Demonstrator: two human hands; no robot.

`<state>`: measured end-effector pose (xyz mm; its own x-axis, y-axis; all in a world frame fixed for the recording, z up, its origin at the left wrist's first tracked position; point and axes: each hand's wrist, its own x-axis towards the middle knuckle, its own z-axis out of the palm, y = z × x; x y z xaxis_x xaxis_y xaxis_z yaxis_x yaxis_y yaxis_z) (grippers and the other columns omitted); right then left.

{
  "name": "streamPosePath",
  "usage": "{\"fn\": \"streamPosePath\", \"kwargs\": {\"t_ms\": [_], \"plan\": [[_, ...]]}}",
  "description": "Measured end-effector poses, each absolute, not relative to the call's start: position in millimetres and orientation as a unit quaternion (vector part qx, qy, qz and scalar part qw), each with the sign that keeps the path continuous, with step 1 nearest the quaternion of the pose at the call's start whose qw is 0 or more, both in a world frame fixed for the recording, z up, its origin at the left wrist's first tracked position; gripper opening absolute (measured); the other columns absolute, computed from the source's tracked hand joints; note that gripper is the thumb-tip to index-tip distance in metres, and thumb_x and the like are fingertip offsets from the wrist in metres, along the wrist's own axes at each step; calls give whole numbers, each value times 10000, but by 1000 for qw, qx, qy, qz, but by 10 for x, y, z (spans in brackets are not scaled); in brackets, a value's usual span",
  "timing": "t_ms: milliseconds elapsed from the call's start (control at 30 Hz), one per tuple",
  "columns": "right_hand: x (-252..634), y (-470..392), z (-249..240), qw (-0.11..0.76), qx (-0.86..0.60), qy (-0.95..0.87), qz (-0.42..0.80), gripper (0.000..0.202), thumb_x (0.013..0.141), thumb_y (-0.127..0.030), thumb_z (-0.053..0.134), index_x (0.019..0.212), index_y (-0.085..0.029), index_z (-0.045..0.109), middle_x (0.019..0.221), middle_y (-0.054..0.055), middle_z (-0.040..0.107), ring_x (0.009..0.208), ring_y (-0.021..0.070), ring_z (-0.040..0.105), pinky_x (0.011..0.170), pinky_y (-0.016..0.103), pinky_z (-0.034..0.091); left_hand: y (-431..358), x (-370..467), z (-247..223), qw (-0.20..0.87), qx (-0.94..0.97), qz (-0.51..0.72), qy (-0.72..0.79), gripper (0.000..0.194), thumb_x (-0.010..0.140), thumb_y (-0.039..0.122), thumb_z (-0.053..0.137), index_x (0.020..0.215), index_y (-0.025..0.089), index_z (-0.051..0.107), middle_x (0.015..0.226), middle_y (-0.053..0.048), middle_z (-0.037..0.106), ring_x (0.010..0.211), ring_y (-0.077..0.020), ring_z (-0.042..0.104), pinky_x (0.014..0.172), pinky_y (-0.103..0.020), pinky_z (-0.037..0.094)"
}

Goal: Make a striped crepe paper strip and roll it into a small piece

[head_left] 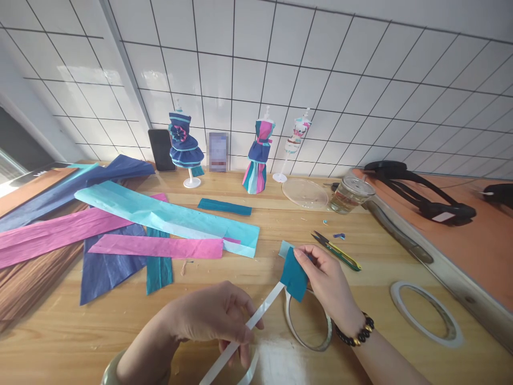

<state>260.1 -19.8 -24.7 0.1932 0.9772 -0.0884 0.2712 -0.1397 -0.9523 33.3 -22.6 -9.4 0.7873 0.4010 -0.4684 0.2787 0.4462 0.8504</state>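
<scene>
Your right hand (pixel 331 280) pinches the teal piece (pixel 295 275) ahead and right of your left hand (pixel 204 315), whose fingers pinch the white strip (pixel 266 306) slanting forward-right to that piece's near edge.

1 yellow-green snips (pixel 336 251) block gap between bracelet hand, jar (pixel 350 195).

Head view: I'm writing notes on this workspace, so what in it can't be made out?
All in the head view:
- Propped screen: its content is blurred into blocks.
- White strip: its near end is cut off by the bottom edge.
- Right hand: some fingertips are hidden behind the teal piece.
- Black object: cut off by the right edge.
- Lidded jar: contents too small and unclear to identify.
</scene>
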Motion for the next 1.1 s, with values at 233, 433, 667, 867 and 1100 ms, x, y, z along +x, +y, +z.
{"fn": "streamPosePath", "kwargs": {"t_ms": [233, 433, 667, 867, 1100], "plan": [[2608, -181, -257, 428, -640, -502, 395, 366, 734, -555, 544, 778, -193, 563, 598, -9, 539, 475, 122, 451, 408, 226, 382, -219, 324, -90, 782, 529, 32, 329, 179, 676, 224, 623, 843, 164, 643, 510, 31, 667, 369, -87, 547, 374, -154, 367], [2629, -161, -306, 434, -636, -508, 386, 357, 734, -544, 548, 767, -190, 575, 591, -4, 552, 477, 127, 459, 408, 228, 381, -213, 316, -101, 776, 536, 26, 331, 183, 680, 204, 612, 856, 167, 647, 526, 28, 678, 394, -93, 566, 381, -154, 365], [2627, -162, -328, 450, -627, -514, 375, 323, 759, -491, 552, 769, -170, 587, 621, 6, 560, 517, 126, 467, 443, 230, 390, -209, 322, -97, 773, 539, 25, 334, 187, 670, 142, 569, 837, 166, 649, 502, 35, 667, 387, -84, 562, 379, -145, 359], [2656, -139, -332, 454, -632, -521, 352, 338, 758, -504, 547, 779, -170, 593, 644, 16, 578, 564, 146, 496, 498, 249, 420, -200, 303, -133, 785, 532, 20, 315, 171, 670, 167, 586, 835, 173, 631, 511, 36, 671, 385, -85, 558, 373, -144, 357], [2657, -128, -301, 456, -633, -518, 351, 333, 748, -498, 560, 783, -171, 612, 682, 24, 620, 598, 156, 527, 531, 258, 430, -189, 299, -135, 787, 530, 15, 314, 170, 683, 197, 604, 848, 168, 629, 514, 34, 673, 394, -93, 570, 372, -148, 356]]}}
